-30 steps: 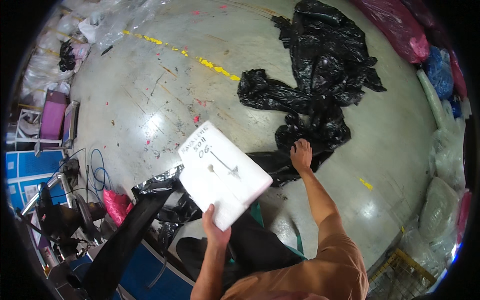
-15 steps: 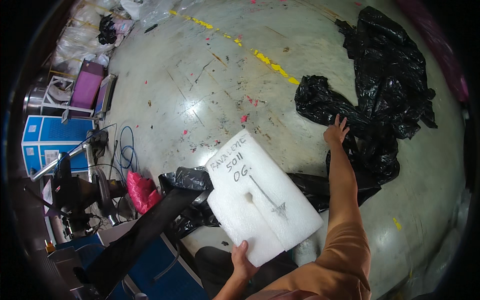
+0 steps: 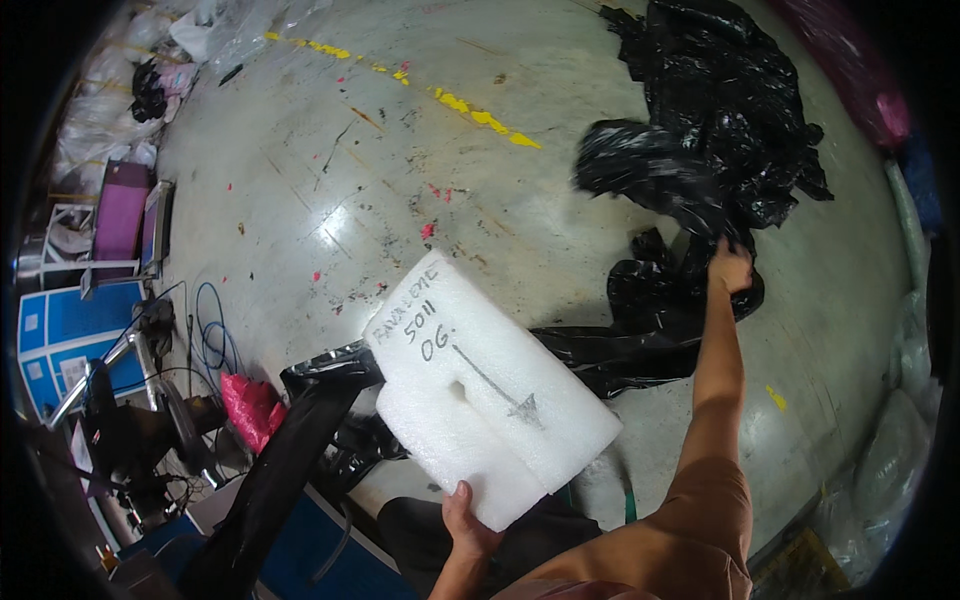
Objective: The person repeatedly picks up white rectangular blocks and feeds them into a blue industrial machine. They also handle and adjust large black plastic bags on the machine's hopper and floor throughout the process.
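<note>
My left hand (image 3: 472, 525) grips the near edge of a white foam block (image 3: 490, 400), thumb on top and the other fingers hidden underneath. The block has handwriting, a drawn arrow, a small hole and a slit running from it. Farther right, my right hand (image 3: 733, 268) is closed on crumpled black plastic film (image 3: 715, 205), its fingers partly hidden by the folds. One lifted fold of that film is blurred by motion. A long strip of black film (image 3: 265, 465) passes behind the block from the lower left toward the heap on the right.
At the left stand a blue-and-white box (image 3: 85, 335), a purple panel (image 3: 122, 210) and a machine with metal bars (image 3: 185, 405). A pink plastic bundle (image 3: 250, 410) lies beside it. Clear plastic (image 3: 905, 435) lines the right edge. A worn yellow line (image 3: 465, 108) crosses the floor.
My right hand has gone from open fingers on the film to a closed grip, moving right and pulling a fold up. The view has shifted; my left hand still holds the foam block.
</note>
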A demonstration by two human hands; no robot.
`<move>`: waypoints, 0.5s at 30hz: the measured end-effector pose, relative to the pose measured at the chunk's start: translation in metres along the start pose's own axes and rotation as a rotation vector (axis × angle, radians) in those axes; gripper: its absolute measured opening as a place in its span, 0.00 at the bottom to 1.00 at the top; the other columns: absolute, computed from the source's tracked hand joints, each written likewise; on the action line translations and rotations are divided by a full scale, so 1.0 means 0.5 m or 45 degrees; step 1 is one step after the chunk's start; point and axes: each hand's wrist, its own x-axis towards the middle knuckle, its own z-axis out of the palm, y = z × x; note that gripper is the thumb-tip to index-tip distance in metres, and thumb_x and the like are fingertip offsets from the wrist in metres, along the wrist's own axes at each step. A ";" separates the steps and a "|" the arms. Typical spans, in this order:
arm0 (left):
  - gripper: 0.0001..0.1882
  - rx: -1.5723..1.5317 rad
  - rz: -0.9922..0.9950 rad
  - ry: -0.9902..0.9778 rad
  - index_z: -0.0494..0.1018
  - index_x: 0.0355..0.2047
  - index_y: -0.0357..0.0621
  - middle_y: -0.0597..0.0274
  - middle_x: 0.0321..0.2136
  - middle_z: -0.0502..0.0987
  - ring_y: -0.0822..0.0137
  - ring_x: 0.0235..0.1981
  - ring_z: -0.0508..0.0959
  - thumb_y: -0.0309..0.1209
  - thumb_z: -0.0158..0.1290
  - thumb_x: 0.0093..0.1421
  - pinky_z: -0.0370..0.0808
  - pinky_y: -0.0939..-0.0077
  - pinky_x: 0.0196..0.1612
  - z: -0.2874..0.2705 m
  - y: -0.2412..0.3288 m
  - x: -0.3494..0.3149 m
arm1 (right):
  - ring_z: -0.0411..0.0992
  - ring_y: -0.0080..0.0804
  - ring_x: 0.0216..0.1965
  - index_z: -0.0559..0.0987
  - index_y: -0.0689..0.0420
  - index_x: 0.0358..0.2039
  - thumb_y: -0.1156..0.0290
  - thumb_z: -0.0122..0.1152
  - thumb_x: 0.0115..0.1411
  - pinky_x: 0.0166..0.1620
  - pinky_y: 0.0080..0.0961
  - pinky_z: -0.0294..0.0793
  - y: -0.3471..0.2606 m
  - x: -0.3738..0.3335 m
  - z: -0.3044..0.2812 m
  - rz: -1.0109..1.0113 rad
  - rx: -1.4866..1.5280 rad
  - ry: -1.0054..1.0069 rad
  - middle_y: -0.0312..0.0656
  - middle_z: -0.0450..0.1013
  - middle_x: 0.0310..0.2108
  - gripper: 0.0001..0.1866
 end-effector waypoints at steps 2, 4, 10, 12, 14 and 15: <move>0.43 0.000 -0.061 -0.019 0.60 0.66 0.41 0.50 0.56 0.72 0.48 0.57 0.75 0.54 0.60 0.59 0.75 0.43 0.57 -0.002 0.007 -0.001 | 0.69 0.50 0.62 0.81 0.53 0.56 0.36 0.64 0.58 0.62 0.58 0.64 0.157 0.049 -0.027 0.318 -0.096 -0.232 0.44 0.76 0.57 0.37; 0.44 0.009 -0.046 -0.006 0.59 0.67 0.40 0.50 0.56 0.72 0.47 0.58 0.75 0.54 0.60 0.59 0.75 0.43 0.57 0.005 -0.004 -0.017 | 0.68 0.48 0.64 0.80 0.58 0.56 0.33 0.68 0.54 0.66 0.54 0.64 0.138 -0.005 -0.098 0.785 -0.154 -0.414 0.45 0.75 0.58 0.43; 0.43 0.119 -0.004 -0.052 0.60 0.66 0.40 0.49 0.55 0.72 0.47 0.55 0.76 0.54 0.59 0.59 0.75 0.45 0.57 0.023 -0.001 -0.005 | 0.78 0.42 0.55 0.84 0.62 0.47 0.40 0.70 0.56 0.58 0.46 0.76 0.302 -0.038 0.146 0.087 -0.417 -0.716 0.50 0.79 0.53 0.35; 0.43 0.082 0.011 0.001 0.60 0.66 0.40 0.50 0.56 0.72 0.48 0.55 0.76 0.53 0.59 0.59 0.76 0.46 0.57 0.025 -0.012 -0.010 | 0.81 0.41 0.50 0.87 0.49 0.44 0.48 0.61 0.64 0.50 0.44 0.81 0.196 -0.110 0.190 -0.515 -0.688 -0.799 0.41 0.83 0.46 0.20; 0.42 0.079 0.022 0.024 0.61 0.66 0.41 0.50 0.56 0.72 0.48 0.56 0.76 0.53 0.59 0.59 0.75 0.46 0.58 0.043 -0.015 -0.025 | 0.83 0.45 0.43 0.88 0.53 0.35 0.60 0.60 0.60 0.44 0.40 0.82 0.040 -0.241 0.170 -0.208 -0.152 -0.792 0.46 0.83 0.40 0.14; 0.42 0.090 0.005 0.001 0.61 0.66 0.41 0.51 0.56 0.72 0.48 0.57 0.75 0.53 0.59 0.60 0.74 0.46 0.59 0.049 -0.006 -0.027 | 0.82 0.44 0.43 0.88 0.51 0.33 0.58 0.62 0.58 0.45 0.41 0.81 0.025 -0.305 0.202 -0.570 -0.129 -0.736 0.44 0.83 0.41 0.13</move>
